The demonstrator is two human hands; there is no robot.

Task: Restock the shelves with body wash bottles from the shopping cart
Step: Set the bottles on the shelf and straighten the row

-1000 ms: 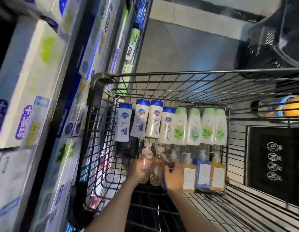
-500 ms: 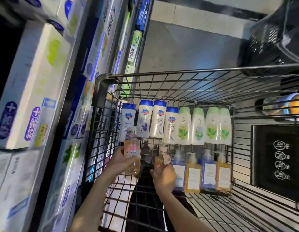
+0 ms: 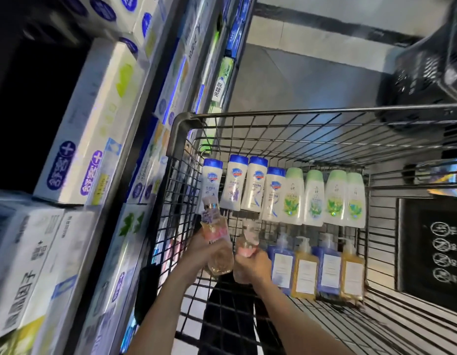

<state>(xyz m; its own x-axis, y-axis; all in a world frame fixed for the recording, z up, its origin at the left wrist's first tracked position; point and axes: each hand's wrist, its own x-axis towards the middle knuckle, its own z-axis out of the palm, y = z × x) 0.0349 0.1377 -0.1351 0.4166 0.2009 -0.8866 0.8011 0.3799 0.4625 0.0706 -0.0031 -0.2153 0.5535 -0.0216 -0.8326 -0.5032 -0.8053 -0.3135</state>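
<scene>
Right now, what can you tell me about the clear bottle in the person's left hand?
The clear plastic bottle of amber liquid has a pink label and a clear cap with a tag near its neck. It tilts slightly, top away from the person. The left hand grips its lower body, lifted above the black wire shopping cart. Motion blur hides the print.

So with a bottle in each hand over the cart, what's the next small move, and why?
Probably carry both across the cart's left rim toward the shelves. The left hand grips a clear pink-labelled bottle and the right hand grips another, both held above the remaining bottles, and the shelving stands just left of the cart.
</scene>
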